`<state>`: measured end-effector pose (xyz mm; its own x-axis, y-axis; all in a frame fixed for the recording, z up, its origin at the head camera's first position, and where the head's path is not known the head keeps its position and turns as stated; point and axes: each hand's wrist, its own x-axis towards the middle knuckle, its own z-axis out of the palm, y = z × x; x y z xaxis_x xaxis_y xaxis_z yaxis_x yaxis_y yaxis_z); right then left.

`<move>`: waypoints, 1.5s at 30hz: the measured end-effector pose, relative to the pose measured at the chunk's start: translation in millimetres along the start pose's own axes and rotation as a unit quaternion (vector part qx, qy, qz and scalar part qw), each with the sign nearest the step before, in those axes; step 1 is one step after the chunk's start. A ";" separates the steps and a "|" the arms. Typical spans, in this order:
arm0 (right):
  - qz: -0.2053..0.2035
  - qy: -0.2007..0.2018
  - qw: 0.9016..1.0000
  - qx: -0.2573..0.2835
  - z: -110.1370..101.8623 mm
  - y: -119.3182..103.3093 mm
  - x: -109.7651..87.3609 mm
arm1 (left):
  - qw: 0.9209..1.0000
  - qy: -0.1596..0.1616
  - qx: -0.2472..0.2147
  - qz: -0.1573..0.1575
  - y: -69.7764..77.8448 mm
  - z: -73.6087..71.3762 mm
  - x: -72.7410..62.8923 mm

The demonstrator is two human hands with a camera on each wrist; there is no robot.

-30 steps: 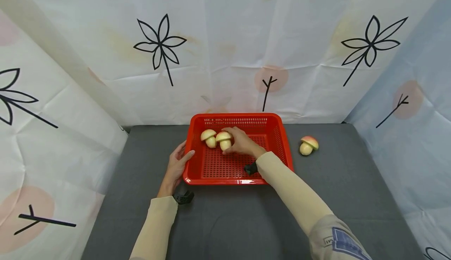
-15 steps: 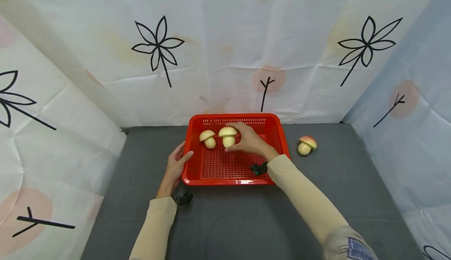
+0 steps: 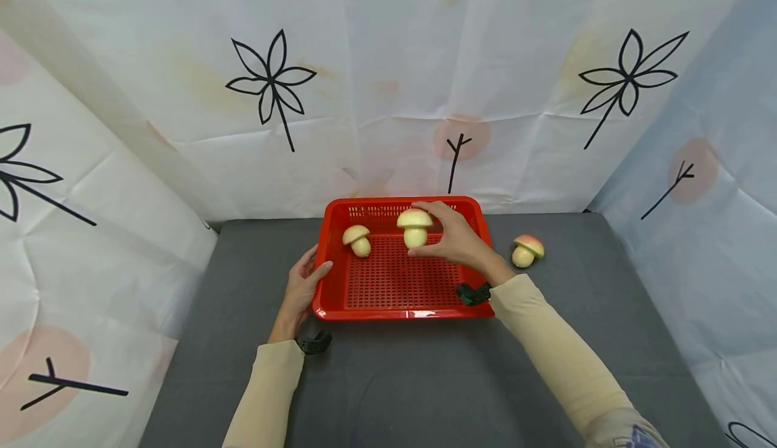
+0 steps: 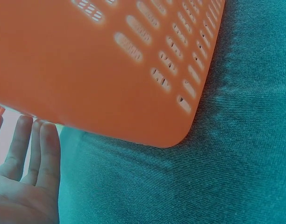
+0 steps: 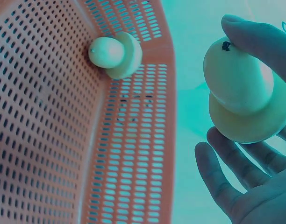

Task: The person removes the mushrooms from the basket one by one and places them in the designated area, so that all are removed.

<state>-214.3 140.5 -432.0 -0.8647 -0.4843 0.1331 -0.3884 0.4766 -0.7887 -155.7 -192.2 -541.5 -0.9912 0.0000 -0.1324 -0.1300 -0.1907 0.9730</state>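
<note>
Right grip [image 3: 456, 235] pinches smooth, cream-stemmed, pink-topped mushroom [image 3: 415, 237] cap to stem, probably for security, held over red rectangular perforated plastic basket [image 3: 388, 314] near grey tabletop's [image 3: 388, 387] far edge. Left grip [image 3: 301, 291] clasps basket's left rim, likely steadying it.
</note>
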 end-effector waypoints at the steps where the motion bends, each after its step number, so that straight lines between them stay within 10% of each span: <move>1: -0.003 0.003 1.000 0.001 -2.7 -0.8 -2.3 | 1.000 0.000 -0.001 0.001 -0.3 -0.1 0.0; 27: -0.022 0.090 0.994 -0.049 -66.3 25.5 -52.9 | 1.000 -0.002 0.006 0.008 0.1 -1.9 0.5; 45: 0.060 0.170 0.983 -0.041 -103.2 65.9 -97.3 | 1.000 -0.003 0.001 0.006 -0.2 0.5 -0.9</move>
<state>-188.6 294.8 -435.0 -0.9570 -0.1551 0.2451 -0.2891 0.5804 -0.7613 -154.9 -191.6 -541.5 -0.9929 0.0028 -0.1191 -0.1174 -0.1894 0.9749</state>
